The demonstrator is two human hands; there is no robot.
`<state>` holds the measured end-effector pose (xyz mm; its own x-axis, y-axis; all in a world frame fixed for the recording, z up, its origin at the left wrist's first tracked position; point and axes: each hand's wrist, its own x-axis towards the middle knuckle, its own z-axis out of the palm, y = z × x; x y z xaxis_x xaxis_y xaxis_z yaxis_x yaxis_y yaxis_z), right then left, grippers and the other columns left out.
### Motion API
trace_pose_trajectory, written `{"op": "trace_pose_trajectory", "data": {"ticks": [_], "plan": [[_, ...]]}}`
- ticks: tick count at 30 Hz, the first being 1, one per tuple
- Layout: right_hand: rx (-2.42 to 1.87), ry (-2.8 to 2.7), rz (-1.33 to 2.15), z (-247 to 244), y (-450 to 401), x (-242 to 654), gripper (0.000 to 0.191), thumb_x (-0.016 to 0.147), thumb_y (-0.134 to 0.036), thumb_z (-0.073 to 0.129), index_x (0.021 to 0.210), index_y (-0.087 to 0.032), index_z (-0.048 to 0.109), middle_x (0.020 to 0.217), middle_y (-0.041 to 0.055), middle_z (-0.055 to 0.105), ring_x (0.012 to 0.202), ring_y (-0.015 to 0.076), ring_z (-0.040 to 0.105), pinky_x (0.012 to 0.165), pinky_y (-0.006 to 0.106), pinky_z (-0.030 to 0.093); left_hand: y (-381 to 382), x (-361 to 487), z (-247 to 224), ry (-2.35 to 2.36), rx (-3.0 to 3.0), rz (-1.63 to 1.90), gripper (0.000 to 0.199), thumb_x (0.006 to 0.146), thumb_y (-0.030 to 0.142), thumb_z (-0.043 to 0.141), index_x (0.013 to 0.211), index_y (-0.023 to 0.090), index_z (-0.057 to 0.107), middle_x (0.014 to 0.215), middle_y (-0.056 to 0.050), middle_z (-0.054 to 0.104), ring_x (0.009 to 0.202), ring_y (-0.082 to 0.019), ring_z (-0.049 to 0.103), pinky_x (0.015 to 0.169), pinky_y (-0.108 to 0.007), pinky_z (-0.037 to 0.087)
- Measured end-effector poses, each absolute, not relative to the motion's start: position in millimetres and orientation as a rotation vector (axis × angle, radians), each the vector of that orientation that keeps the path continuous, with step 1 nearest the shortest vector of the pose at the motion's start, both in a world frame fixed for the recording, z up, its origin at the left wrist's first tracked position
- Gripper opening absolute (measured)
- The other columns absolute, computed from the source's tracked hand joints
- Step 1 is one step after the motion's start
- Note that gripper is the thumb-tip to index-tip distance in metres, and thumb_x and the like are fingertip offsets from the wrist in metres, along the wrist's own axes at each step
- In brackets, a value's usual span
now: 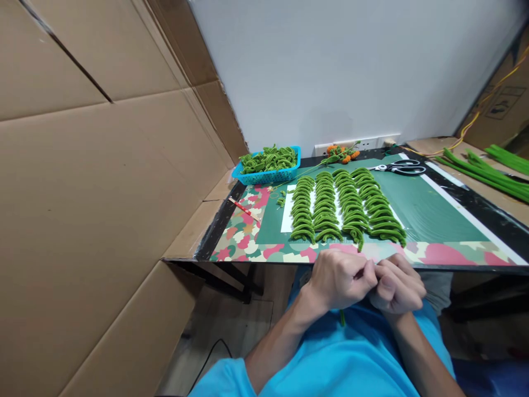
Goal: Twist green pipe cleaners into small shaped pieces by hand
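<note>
The left hand (341, 278) and right hand (399, 285) are held close together, fingers curled closed. A green strip (342, 318) is seen just below the left fingers, apparently gripped, though the hold is hidden. Beyond the fingertips, curved green pieces (325, 204) are laid in four rows on white paper (287, 216).

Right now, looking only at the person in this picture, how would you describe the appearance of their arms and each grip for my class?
The left grip and right grip are bare, five-fingered human hands, with no gloves showing. The forearms are uncovered, with no watch or bracelet visible. The left sleeve is short and bright blue.
</note>
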<state>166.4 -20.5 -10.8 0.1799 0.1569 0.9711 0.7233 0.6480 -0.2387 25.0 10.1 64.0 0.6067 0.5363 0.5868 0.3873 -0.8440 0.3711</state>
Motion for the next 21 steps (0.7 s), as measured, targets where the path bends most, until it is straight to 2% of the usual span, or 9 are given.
{"op": "trace_pose_trajectory", "data": {"ticks": [14, 21], "plan": [[-0.799, -1.375, -0.493, -7.7, -20.9, 166.2, 0.024, 0.099, -0.015, 0.052, 0.080, -0.016, 0.065, 0.066, 0.0030, 0.057, 0.061, 0.0135, 0.044, 0.059, 0.032, 0.034, 9.3, 25.5, 62.1, 0.779, 2.669, 1.080, 0.042, 0.096, 0.024, 0.058, 0.055, 0.020, 0.055, 0.050, 0.003, 0.060, 0.046, -0.010, 0.048, 0.053, -0.030, 0.026], [-0.835, -1.364, -0.467, -11.1, -23.6, 167.5, 0.026, 0.102, -0.020, 0.052, 0.081, -0.017, 0.068, 0.066, 0.0026, 0.058, 0.062, 0.0137, 0.043, 0.061, 0.033, 0.035, 9.5, 27.5, 56.8, 0.651, 2.658, 1.292, 0.040, 0.095, 0.022, 0.055, 0.055, 0.021, 0.052, 0.050, 0.004, 0.060, 0.045, -0.009, 0.049, 0.052, -0.030, 0.028]]}}
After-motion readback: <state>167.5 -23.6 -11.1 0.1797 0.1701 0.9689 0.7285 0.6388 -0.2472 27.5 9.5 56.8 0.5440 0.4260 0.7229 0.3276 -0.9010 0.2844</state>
